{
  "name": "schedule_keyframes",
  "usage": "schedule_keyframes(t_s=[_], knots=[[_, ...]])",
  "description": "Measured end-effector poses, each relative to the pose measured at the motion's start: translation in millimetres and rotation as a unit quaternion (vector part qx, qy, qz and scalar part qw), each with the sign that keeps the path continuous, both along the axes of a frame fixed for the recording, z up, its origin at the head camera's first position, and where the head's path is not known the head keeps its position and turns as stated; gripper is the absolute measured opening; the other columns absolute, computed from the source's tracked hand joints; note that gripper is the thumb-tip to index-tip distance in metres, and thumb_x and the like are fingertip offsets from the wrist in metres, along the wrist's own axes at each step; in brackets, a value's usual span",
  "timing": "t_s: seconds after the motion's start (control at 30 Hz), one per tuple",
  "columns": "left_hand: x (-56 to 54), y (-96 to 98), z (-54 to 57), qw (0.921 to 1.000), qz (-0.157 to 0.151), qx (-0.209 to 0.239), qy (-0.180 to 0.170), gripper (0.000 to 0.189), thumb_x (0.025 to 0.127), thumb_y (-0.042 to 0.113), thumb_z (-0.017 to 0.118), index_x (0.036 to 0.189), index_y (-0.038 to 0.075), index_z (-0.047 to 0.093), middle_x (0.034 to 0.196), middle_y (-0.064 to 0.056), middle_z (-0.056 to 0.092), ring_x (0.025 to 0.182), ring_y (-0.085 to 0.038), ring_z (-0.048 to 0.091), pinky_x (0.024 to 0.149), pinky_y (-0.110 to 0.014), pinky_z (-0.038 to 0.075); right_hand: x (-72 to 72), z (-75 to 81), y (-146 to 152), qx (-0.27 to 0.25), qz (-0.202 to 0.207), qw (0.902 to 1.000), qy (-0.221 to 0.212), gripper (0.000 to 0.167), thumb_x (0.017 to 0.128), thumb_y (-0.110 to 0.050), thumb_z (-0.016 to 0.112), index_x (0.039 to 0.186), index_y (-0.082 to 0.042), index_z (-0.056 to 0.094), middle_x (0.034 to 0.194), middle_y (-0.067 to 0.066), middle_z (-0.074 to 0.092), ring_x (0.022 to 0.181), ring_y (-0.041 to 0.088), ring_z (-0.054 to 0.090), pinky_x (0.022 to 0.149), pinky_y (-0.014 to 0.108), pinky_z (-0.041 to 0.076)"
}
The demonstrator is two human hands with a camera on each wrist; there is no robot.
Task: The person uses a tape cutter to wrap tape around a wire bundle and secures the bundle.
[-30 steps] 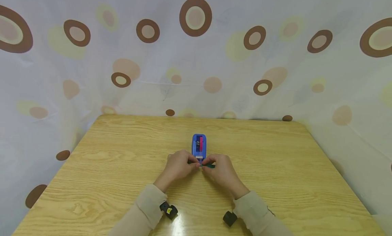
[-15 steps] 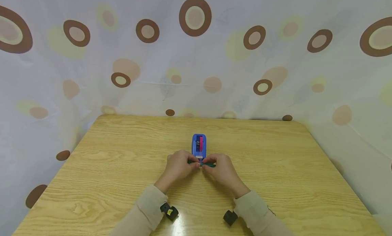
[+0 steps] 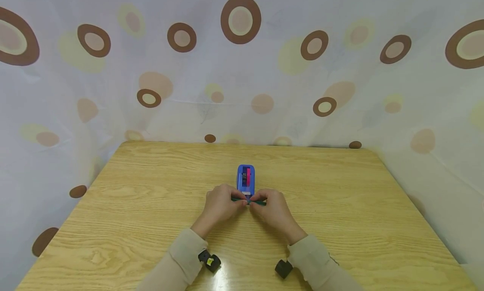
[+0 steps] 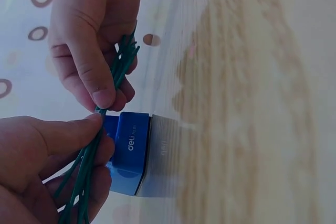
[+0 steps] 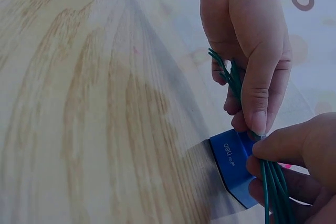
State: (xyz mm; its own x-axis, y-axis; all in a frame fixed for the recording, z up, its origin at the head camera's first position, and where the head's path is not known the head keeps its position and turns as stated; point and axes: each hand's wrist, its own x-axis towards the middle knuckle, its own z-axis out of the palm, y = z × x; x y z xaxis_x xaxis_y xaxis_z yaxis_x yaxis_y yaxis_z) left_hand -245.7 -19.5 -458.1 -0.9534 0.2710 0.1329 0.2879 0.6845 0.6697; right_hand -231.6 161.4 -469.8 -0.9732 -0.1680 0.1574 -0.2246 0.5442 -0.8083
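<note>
Just in front of a blue tape dispenser (image 3: pixel 240 182), my left hand (image 3: pixel 221 203) and right hand (image 3: pixel 273 209) meet with their fingertips close together. Between them they pinch a bundle of thin green wire-like strands (image 4: pixel 86 174), thumb and fingers of each hand on its middle. The strands (image 5: pixel 274 187) fan out loosely at both ends. The dispenser carries the word "deli" on its blue end (image 4: pixel 131 142). In the head view a pink part (image 3: pixel 248 176) shows inside its top opening. Fingers hide the middle of the bundle, and hands cover the dispenser's near end.
The wood-grain table (image 3: pixel 151 169) stretches away on all sides of the hands. A patterned white curtain (image 3: pixel 211 72) hangs behind it and along both sides. Black wrist cameras (image 3: pixel 209 260) sit at the beige sleeves.
Both hands stay almost in the same place, still pinching the green strands. The bundle looks slightly turned and straighter between the fingers. The dispenser has not moved.
</note>
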Motion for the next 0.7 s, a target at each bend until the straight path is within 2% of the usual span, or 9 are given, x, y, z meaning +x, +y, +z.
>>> schedule_keyframes(t_s=[0.2,0.3,0.43,0.6,0.7], knots=[[-1.9,-1.5,-0.9,0.9999,-0.009,-0.008,-0.007,0.006,0.086,0.031,0.078,0.084,0.026,0.08,0.092,0.012,0.072,0.093,-0.014,0.065,0.088,-0.055,0.039,-1.2,-2.8,0.3,0.004,0.004,0.9998,0.019,0.01,0.083,0.001,0.076,0.081,-0.009,0.075,0.087,-0.003,0.07,0.087,0.015,0.062,0.081,0.039,0.051],[-3.3,-2.1,-0.6,0.9997,-0.018,-0.008,-0.014,0.007,0.089,0.029,0.076,0.087,0.025,0.081,0.09,0.012,0.072,0.088,-0.011,0.064,0.085,-0.049,0.044,-0.7,-2.5,0.6,0.01,0.004,0.9995,0.031,0.011,0.082,0.001,0.076,0.081,-0.009,0.075,0.087,-0.003,0.071,0.09,0.017,0.063,0.084,0.042,0.051],[-4.6,-3.0,-0.2,0.9991,-0.034,-0.003,-0.026,0.011,0.091,0.027,0.073,0.089,0.02,0.081,0.087,0.011,0.071,0.077,-0.007,0.06,0.073,-0.036,0.048,-0.4,-2.7,0.5,0.019,0.002,0.9987,0.047,0.012,0.082,0.002,0.075,0.08,-0.01,0.074,0.087,-0.003,0.071,0.095,0.019,0.064,0.088,0.044,0.051],[-5.5,-4.2,0.1,0.998,-0.051,-0.001,-0.036,0.017,0.094,0.026,0.069,0.087,0.016,0.08,0.077,0.01,0.065,0.065,-0.008,0.051,0.058,-0.028,0.041,-0.8,-4.0,0.2,0.034,0.002,0.9969,0.071,0.013,0.081,0.003,0.076,0.079,-0.01,0.074,0.086,-0.001,0.071,0.095,0.02,0.066,0.087,0.044,0.052],[-7.1,-4.9,-0.6,0.9975,-0.059,0.003,-0.04,0.02,0.096,0.026,0.067,0.085,0.016,0.08,0.071,0.009,0.06,0.061,-0.009,0.048,0.054,-0.027,0.037,-1.3,-4.3,-0.3,0.046,0.002,0.9951,0.088,0.014,0.08,0.003,0.077,0.078,-0.01,0.074,0.086,-0.001,0.072,0.093,0.02,0.067,0.085,0.043,0.052]])
